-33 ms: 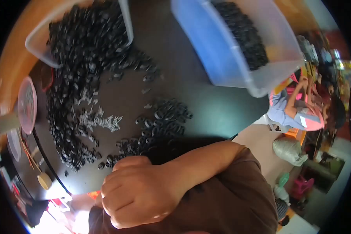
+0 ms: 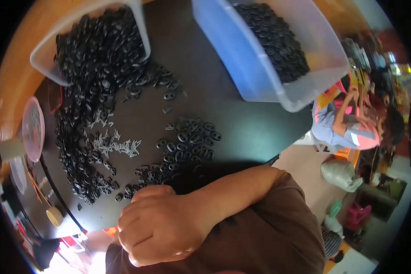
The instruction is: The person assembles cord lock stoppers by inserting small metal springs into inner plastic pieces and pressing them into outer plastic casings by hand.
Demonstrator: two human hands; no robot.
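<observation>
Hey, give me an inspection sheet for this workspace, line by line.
Surface: smooth dark tabletop, partly covered.
Job's things: small black oval pieces, heaped in and beyond a clear plastic bin; slim grey pins, loose; translucent bluish plastic bin, part-filled.
Clutter: round pink plastic bowl, small cream cup.
Hands: right hand curled, grip hidden; left can't be made out.
Cables: thin black curved line, possibly one.
Surroundings: co-worker in blue-and-pink top, bulging white sack.

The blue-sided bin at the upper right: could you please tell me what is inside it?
A heap of small black parts shows inside the bin. Whatever lies beneath the heap's top layer, and the bin's floor under it, is covered and cannot be seen.
</observation>
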